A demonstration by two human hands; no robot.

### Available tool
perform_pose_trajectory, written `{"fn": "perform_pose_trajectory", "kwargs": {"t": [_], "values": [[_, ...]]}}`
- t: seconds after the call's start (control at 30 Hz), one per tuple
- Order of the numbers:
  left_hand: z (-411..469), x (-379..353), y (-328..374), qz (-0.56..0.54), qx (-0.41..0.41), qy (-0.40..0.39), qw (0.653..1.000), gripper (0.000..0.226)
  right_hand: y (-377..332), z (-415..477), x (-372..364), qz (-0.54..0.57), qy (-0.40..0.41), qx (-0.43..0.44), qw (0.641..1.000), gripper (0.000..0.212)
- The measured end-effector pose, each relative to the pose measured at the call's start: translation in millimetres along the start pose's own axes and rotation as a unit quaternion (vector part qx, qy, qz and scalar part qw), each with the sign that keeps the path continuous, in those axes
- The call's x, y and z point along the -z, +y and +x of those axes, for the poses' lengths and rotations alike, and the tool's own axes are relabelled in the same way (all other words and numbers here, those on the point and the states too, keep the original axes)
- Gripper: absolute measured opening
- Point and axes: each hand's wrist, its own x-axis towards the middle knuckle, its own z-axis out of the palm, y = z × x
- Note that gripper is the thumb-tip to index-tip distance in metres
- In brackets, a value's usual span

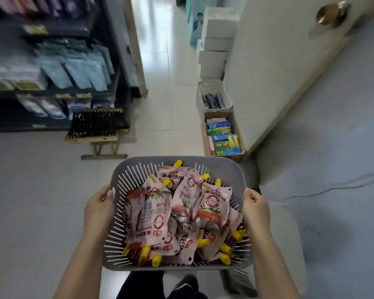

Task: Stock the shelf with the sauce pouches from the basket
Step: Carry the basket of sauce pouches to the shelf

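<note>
Carrying the basket (177, 159) of sauce pouches (181, 212) to the shelf (52, 92).
Left hand (99, 206), right hand (256, 208) grip its side rims; next, probably set it down.

Count: 1 grey slotted basket (181, 159), 2 hands (left hand (98, 207), right hand (256, 207)). The sauce pouches (212, 203) are heaped and overlapping, so no exact count: well over ten, with about a dozen yellow caps (203, 243) showing. Around it: 1 white basket (214, 83), 1 cardboard box (221, 114) of packets, 1 black-bristled brush (95, 121), a stack of at least 3 white boxes (218, 26), 1 door knob (330, 15), and 1 dark shelf unit (52, 92) with 3 tiers in view, stock too blurred to count.
</note>
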Motion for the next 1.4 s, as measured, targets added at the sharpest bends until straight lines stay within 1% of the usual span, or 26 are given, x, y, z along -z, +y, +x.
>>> {"fn": "perform_pose_trajectory", "kwargs": {"t": [0.07, 0.13, 0.23, 0.37, 0.5, 0.6, 0.67, 0.7, 0.73, 0.83, 0.93, 0.97, 1.03, 1.17, 1.23, 1.4], "values": [[22, 23, -8, -0.021, 0.026, 0.025, 0.999, 0.037, -29, 0, -27, -0.009, -0.032, 0.025, 0.999, 0.035], [39, 44, -7, -0.039, 0.045, 0.049, 0.997, 0.034, -55, 2, -57, -0.01, -0.059, 0.04, 0.997, 0.034], [66, 70, -2, -0.059, 0.049, 0.086, 0.993, 0.029, -93, 2, -102, -0.014, -0.098, 0.057, 0.993, 0.036], [105, 102, -1, -0.073, 0.059, 0.124, 0.988, 0.03, -143, 3, -158, -0.024, -0.146, 0.087, 0.985, 0.039], [135, 130, 6, -0.098, 0.067, 0.171, 0.978, 0.03, -195, 6, -206, -0.044, -0.178, 0.127, 0.975, 0.032], [155, 147, 14, -0.118, 0.08, 0.201, 0.969, 0.03, -232, 11, -237, -0.052, -0.199, 0.15, 0.967, 0.031], [168, 155, 18, -0.132, 0.088, 0.219, 0.963, 0.029, -257, 15, -258, -0.067, -0.207, 0.169, 0.961, 0.024], [176, 158, 20, -0.142, 0.093, 0.229, 0.959, 0.028, -271, 16, -267, -0.079, -0.21, 0.178, 0.958, 0.018], [184, 161, 21, -0.151, 0.1, 0.238, 0.954, 0.028, -284, 19, -278, -0.084, -0.218, 0.187, 0.954, 0.019], [207, 163, 22, -0.173, 0.126, 0.27, 0.939, 0.027, -315, 33, -316, -0.1, -0.256, 0.212, 0.938, 0.029], [224, 161, 30, -0.214, 0.162, 0.308, 0.913, 0.031, -352, 51, -354, -0.115, -0.286, 0.243, 0.92, 0.037], [229, 160, 32, -0.226, 0.171, 0.32, 0.904, 0.031, -364, 54, -365, -0.116, -0.297, 0.253, 0.914, 0.036], [237, 161, 38, -0.256, 0.177, 0.338, 0.888, 0.023, -389, 57, -382, -0.108, -0.324, 0.265, 0.902, 0.033], [254, 171, 55, -0.281, 0.185, 0.372, 0.865, 0.026, -431, 58, -415, -0.125, -0.359, 0.285, 0.88, 0.034], [264, 181, 62, -0.295, 0.183, 0.389, 0.853, 0.027, -446, 56, -433, -0.133, -0.371, 0.281, 0.875, 0.034], [292, 209, 67, -0.306, 0.185, 0.419, 0.835, 0.027, -482, 39, -485, -0.146, -0.396, 0.268, 0.866, 0.026]]}}
